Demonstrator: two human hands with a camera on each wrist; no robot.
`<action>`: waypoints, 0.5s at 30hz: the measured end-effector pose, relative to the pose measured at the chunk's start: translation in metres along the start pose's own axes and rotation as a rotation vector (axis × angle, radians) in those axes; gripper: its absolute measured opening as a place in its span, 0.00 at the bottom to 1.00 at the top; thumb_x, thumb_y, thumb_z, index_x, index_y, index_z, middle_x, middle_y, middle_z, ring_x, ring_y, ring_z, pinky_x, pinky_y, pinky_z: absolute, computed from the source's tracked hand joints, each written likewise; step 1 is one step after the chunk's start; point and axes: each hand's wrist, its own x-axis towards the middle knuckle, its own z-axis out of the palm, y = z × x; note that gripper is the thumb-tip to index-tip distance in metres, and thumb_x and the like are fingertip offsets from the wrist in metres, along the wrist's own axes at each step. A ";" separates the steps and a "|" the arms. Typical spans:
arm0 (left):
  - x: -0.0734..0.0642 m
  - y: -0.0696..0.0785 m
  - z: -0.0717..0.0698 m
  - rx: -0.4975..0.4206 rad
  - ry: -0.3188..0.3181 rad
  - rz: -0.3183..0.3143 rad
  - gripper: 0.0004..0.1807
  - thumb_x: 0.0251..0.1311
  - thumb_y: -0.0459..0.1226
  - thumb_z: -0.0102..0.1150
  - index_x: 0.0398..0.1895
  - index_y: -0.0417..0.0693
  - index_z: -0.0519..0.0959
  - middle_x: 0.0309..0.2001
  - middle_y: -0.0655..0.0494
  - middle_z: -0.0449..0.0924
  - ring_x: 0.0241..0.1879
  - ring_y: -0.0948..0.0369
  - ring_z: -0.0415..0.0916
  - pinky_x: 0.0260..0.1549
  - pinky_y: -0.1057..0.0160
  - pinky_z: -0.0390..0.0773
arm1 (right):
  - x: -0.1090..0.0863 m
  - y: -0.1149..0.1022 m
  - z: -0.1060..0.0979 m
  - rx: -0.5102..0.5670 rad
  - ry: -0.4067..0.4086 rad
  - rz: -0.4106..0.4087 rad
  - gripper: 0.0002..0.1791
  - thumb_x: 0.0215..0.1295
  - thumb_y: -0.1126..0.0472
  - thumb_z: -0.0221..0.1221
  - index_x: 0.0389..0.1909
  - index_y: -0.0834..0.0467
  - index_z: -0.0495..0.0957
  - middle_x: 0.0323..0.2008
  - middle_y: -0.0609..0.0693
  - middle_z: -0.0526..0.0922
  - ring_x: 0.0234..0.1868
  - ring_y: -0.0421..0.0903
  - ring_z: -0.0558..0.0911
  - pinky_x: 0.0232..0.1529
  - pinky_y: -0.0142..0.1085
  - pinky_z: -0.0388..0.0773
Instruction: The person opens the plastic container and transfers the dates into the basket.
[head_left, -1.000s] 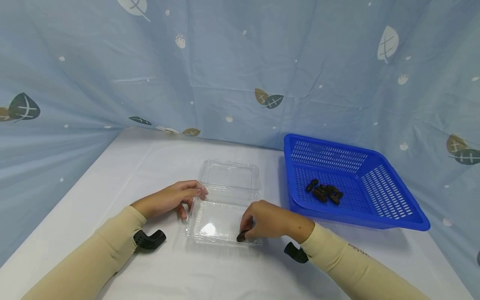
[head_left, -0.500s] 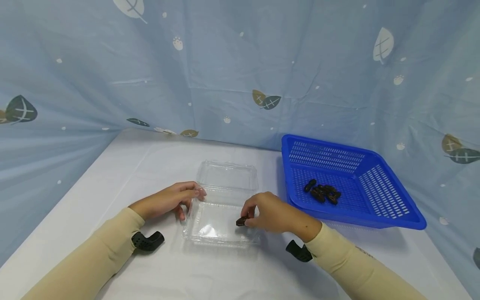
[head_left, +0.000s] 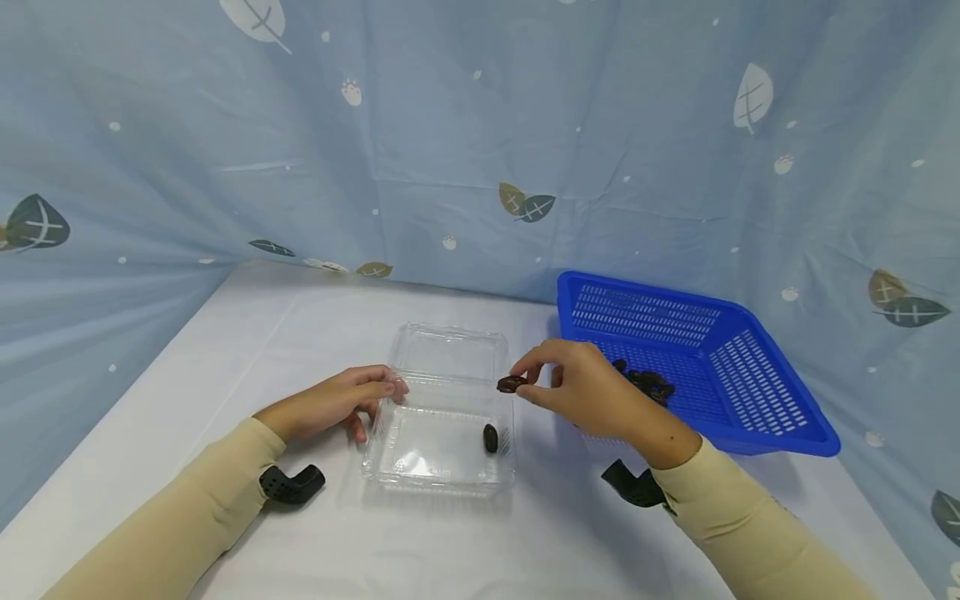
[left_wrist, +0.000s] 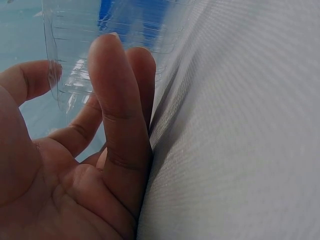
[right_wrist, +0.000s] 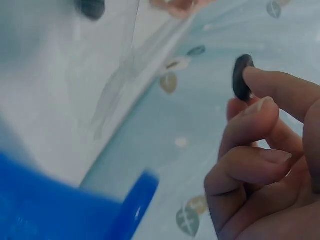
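Note:
My right hand (head_left: 581, 387) pinches a dark brown date (head_left: 512, 384) between thumb and fingers, above the right side of an open clear plastic clamshell box (head_left: 435, 450). The right wrist view shows that date (right_wrist: 243, 77) at the fingertips. Another date (head_left: 490, 437) lies in the box's near half, toward the right. At the left side, near the hinge, my left hand (head_left: 348, 400) holds the box's edge between thumb and fingers. In the left wrist view its thumb (left_wrist: 37, 80) touches the clear rim.
A blue perforated plastic basket (head_left: 757, 321) stands at the right, with several dates (head_left: 651, 383) in it, partly hidden behind my right hand. White cloth (head_left: 300, 550) covers the table. A blue leaf-patterned curtain (head_left: 420, 125) hangs behind.
My right hand has risen from inside the box and moved back and to the right, a date in its fingers. One date now shows lying in the box. The left hand stays put.

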 end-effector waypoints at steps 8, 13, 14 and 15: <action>-0.001 0.000 0.002 0.016 0.005 0.003 0.23 0.76 0.51 0.47 0.59 0.42 0.73 0.55 0.45 0.73 0.23 0.61 0.73 0.25 0.62 0.83 | -0.007 0.026 -0.022 0.005 0.172 0.032 0.10 0.64 0.64 0.67 0.45 0.53 0.85 0.38 0.51 0.81 0.16 0.39 0.68 0.14 0.30 0.63; -0.001 0.000 0.002 0.022 0.011 0.002 0.23 0.75 0.51 0.47 0.59 0.43 0.73 0.54 0.45 0.74 0.22 0.61 0.73 0.26 0.61 0.83 | -0.012 0.045 -0.037 -0.005 0.227 0.090 0.10 0.65 0.63 0.66 0.47 0.53 0.85 0.40 0.52 0.81 0.13 0.40 0.66 0.12 0.31 0.63; -0.001 0.000 0.002 0.023 0.011 0.003 0.23 0.75 0.51 0.47 0.59 0.43 0.73 0.54 0.45 0.74 0.22 0.61 0.73 0.26 0.61 0.83 | -0.013 0.049 -0.040 -0.009 0.234 0.103 0.10 0.66 0.62 0.66 0.47 0.53 0.84 0.41 0.52 0.82 0.14 0.40 0.67 0.11 0.32 0.63; -0.001 0.000 0.002 0.024 0.011 0.004 0.23 0.75 0.51 0.48 0.59 0.43 0.73 0.54 0.45 0.74 0.22 0.61 0.73 0.26 0.61 0.83 | -0.013 0.054 -0.042 -0.015 0.239 0.113 0.10 0.66 0.62 0.65 0.48 0.54 0.84 0.41 0.53 0.82 0.14 0.41 0.68 0.11 0.32 0.64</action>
